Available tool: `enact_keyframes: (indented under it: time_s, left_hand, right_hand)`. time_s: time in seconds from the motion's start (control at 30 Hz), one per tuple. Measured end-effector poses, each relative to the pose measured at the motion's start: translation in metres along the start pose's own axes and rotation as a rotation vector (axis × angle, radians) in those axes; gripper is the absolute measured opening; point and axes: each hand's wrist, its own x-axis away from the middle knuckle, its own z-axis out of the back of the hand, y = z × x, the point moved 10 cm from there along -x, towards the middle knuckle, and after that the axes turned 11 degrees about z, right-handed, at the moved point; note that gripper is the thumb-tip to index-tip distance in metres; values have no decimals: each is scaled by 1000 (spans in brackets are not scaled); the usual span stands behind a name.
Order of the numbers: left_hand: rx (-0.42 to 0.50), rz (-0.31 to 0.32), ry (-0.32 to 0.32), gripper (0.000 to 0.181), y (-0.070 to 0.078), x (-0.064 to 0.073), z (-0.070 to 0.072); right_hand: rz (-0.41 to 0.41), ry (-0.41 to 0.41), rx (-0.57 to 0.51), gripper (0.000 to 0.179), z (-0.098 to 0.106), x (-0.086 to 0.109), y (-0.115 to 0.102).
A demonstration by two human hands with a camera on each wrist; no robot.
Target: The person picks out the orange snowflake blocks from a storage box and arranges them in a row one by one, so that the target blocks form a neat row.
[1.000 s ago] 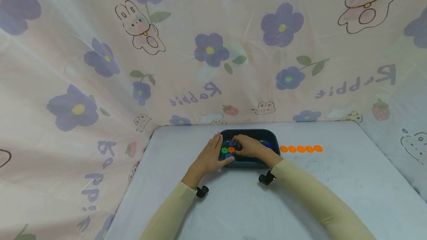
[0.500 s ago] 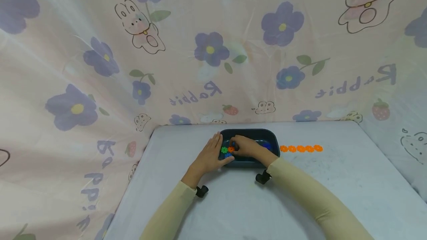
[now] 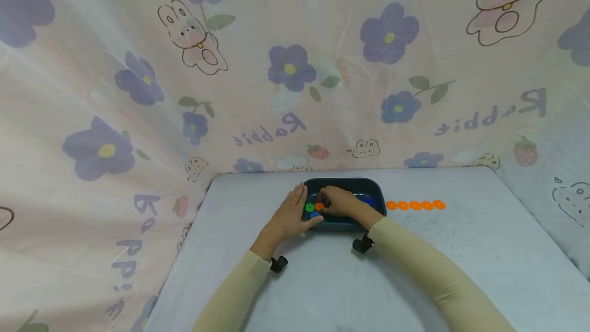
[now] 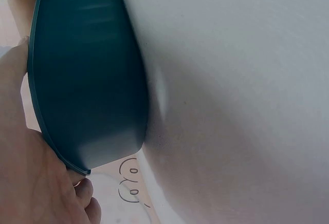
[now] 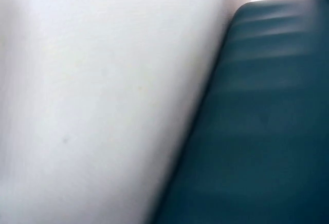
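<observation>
A dark blue-green plastic tray (image 3: 343, 227) stands at the back of the table. My left hand (image 3: 288, 216) holds its left end, fingers along the left rim and thumb over the front rim; the left wrist view shows the tray's outer wall (image 4: 92, 80) beside that hand. Inside the tray, my right hand (image 3: 341, 203) reaches down with curled fingers, a small dark blue piece (image 3: 325, 199) showing between them, its shape mostly hidden. Close to its fingertips lie a green flower-shaped disc (image 3: 310, 207), an orange one (image 3: 319, 206) and a blue one (image 3: 315, 214).
A row of several orange flower-shaped discs (image 3: 415, 205) lies on the white table (image 3: 461, 250) right of the tray. Something deep blue (image 3: 369, 202) is at the tray's right end. A printed curtain (image 3: 332, 106) hangs behind the table.
My right hand and forearm have shifted slightly left within the tray. The blue piece by its fingertips has become mostly covered by the fingers. The left hand stays in place.
</observation>
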Motion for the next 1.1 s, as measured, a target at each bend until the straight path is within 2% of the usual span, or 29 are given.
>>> enact_keyframes:
  time_s: [0.53,0.77,1.1]
  left_hand:
    - [9,7,-4,111,2,0,-1]
    - [5,7,1,112,1,0,-1]
    - [-1,1,10,113,1,1,1]
  right_hand:
    - [-5,31,18,30,4,6,0]
    - [6,87,32,33,21,16,4]
    - [-16,123,64,32,48,42,6]
